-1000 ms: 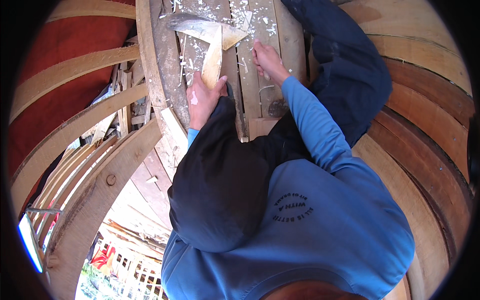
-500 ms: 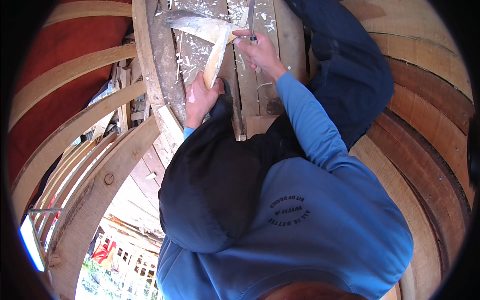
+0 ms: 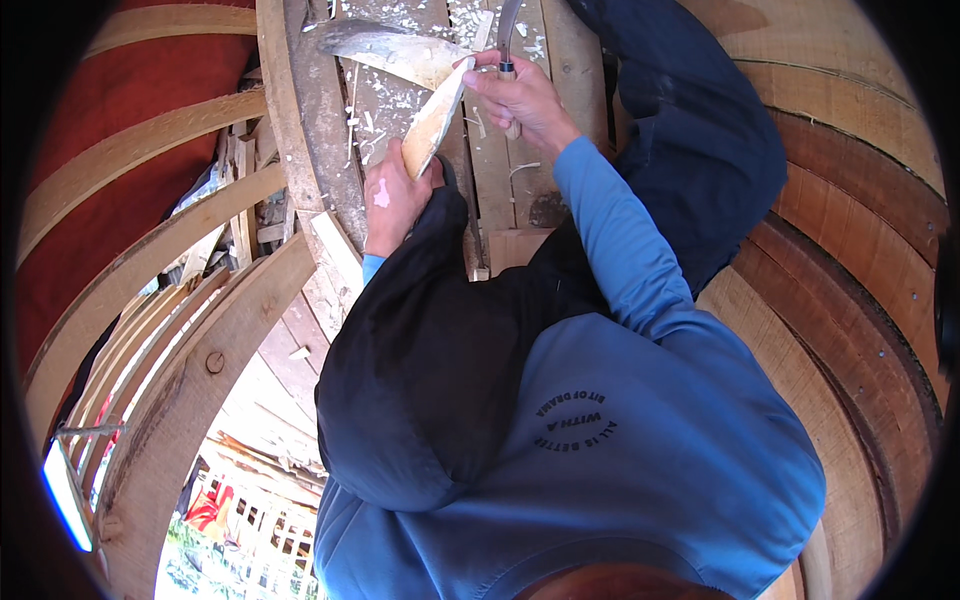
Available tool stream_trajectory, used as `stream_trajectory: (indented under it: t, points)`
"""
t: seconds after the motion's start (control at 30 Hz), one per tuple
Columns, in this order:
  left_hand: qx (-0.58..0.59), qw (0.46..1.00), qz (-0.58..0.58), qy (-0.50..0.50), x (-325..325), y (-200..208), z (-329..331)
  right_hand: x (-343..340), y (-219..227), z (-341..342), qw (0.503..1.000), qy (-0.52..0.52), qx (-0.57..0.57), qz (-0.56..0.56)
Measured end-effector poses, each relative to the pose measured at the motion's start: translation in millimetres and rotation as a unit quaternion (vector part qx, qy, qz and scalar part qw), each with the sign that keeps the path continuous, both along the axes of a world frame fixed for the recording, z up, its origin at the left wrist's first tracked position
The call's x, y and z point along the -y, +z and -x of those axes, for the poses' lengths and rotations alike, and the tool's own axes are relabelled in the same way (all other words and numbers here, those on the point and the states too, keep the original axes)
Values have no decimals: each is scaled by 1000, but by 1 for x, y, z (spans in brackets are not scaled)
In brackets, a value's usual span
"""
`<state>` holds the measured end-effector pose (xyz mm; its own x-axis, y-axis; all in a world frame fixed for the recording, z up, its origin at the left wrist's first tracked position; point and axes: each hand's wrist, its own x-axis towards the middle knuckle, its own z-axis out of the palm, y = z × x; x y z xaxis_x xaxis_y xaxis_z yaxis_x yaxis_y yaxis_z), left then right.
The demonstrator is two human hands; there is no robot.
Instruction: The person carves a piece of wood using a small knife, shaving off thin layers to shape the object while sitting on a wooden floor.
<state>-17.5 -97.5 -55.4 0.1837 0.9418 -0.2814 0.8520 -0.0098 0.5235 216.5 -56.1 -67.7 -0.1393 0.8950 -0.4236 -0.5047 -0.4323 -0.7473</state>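
A pale, whittled wooden piece (image 3: pixel 433 128), flat-faced and tapering, slants up and to the right. My left hand (image 3: pixel 392 200) is closed around its lower end, beside my dark-trousered knee. In my right hand (image 3: pixel 537 108) is a curved knife (image 3: pixel 507 35), its wooden handle held within the fingers and its blade pointing up, away from the wood. The extended right fingers reach the tip of the piece; whether they press on it I cannot tell. Behind it, a larger curved wooden piece (image 3: pixel 395 55), grey at one end, lies on the planks (image 3: pixel 330 110).
Wood shavings (image 3: pixel 375 115) litter the planks around the work. Curved wooden ribs (image 3: pixel 150 115) and a red surface (image 3: pixel 110 110) stand at left. Curved plank walls (image 3: pixel 850 215) rise at right, near my outstretched leg (image 3: pixel 690 130). A loose offcut (image 3: pixel 335 240) lies near my left wrist.
The wooden piece has turned, its tip tilting right and showing more of its broad face. My right hand and the knife have shifted slightly, with the fingers still near that tip.
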Motion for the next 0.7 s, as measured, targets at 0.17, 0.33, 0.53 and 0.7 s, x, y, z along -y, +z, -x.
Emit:
stream_trajectory:
  t: [0.17, 0.33, 0.53, 0.7]
  points:
    - [-38, 998, -58, -8, -3, 3, 2, 3, 7, -4, 994, 25, -106, -19]
    - [-60, 995, -76, -3, -4, 16, 4, 5, 0, -3, 985, 40, -165, -38]
    - [-48, 998, -41, 8, 1, 18, 1, 6, 3, 2, 994, 10, -109, -7]
    - [49, 999, 15, 5, 6, 18, 1, 5, 10, 5, 999, -12, -28, 26]
